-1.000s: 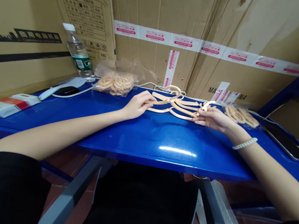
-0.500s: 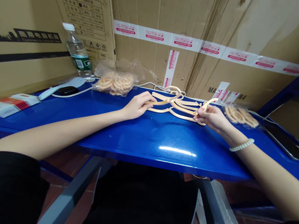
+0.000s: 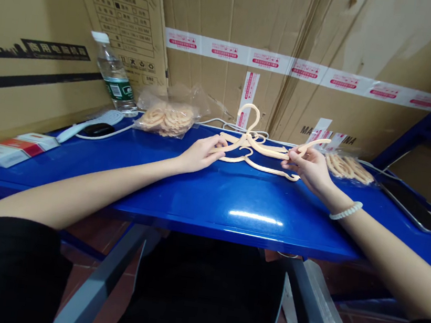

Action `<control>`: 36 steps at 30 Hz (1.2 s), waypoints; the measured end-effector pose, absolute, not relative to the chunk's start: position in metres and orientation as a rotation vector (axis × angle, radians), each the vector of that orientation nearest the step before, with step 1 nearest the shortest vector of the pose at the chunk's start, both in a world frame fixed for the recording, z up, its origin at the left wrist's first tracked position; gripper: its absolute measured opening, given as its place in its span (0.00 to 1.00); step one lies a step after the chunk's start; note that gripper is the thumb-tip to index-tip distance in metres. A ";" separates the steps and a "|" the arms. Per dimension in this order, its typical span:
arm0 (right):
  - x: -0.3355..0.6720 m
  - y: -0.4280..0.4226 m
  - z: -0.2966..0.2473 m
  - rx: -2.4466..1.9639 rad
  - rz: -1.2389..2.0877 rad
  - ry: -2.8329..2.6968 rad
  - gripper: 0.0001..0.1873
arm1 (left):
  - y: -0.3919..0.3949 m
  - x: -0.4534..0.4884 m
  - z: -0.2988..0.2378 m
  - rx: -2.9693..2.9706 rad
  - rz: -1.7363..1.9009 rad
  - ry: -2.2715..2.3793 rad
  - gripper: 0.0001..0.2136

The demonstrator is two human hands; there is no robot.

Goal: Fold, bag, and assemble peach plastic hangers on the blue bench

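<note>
"V3" and "V6" mark the left carton (image 3: 32, 10); tape (image 3: 317, 131) interrupts "MA…INA" on the rear carton (image 3: 226, 17). Reaching forward, the left hand (image 3: 203, 153) and right hand (image 3: 310, 168) pinch opposite sides of a beige hanger (image 3: 267, 152) above the tabletop (image 3: 179, 199).

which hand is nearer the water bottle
Left. The left hand holds one side of a hanger, to the right of the water bottle; the right hand is farther right, at the hanger's other side.
</note>
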State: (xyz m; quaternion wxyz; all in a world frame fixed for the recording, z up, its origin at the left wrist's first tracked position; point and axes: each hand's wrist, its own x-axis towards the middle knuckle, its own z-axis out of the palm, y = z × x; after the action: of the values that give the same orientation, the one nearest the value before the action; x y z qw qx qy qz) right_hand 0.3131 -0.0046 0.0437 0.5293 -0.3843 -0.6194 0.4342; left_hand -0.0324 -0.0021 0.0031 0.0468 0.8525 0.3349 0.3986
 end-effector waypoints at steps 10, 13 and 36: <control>0.324 -0.004 0.063 -0.838 1.009 -1.469 0.17 | 0.000 -0.039 0.012 2.668 1.076 0.963 0.12; 0.340 -0.001 0.075 -0.890 1.012 -1.535 0.17 | 0.005 -0.048 0.018 2.844 1.091 0.930 0.13; 0.388 0.008 0.098 -1.491 0.543 -2.725 0.30 | 0.005 -0.054 0.023 3.222 0.575 0.792 0.13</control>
State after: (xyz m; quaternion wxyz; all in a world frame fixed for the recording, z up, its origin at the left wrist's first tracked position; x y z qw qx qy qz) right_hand 0.3877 0.0080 0.0985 -0.0058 -0.4730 -0.8641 0.1723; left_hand -0.0540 0.0047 0.0228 -0.1128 0.9507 0.2337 0.1698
